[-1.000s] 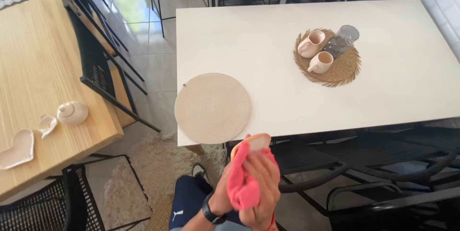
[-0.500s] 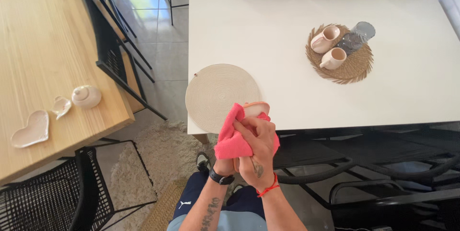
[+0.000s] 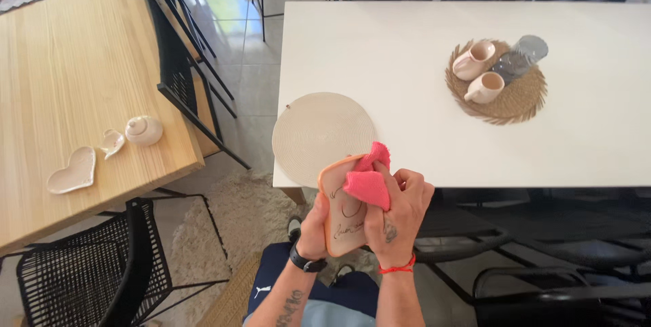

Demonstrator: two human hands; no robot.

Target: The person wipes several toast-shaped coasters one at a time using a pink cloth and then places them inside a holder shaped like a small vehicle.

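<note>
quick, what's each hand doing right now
Left hand: closed on the edge of the toast-shaped plate.
Right hand: closed on the pink cloth, pressing it to the plate.

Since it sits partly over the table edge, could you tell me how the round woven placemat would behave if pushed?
The round woven placemat looks flat and thin, so it would probably slide rather than roll. Its coiled weave suggests it is light and somewhat flexible. It overhangs the white table corner, so a nudge outward might drop it.

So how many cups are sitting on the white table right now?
2. Both lie on the woven brown mat towards the table's far right: one cup at its upper left, the other cup just below, beside a grey glass.
</note>
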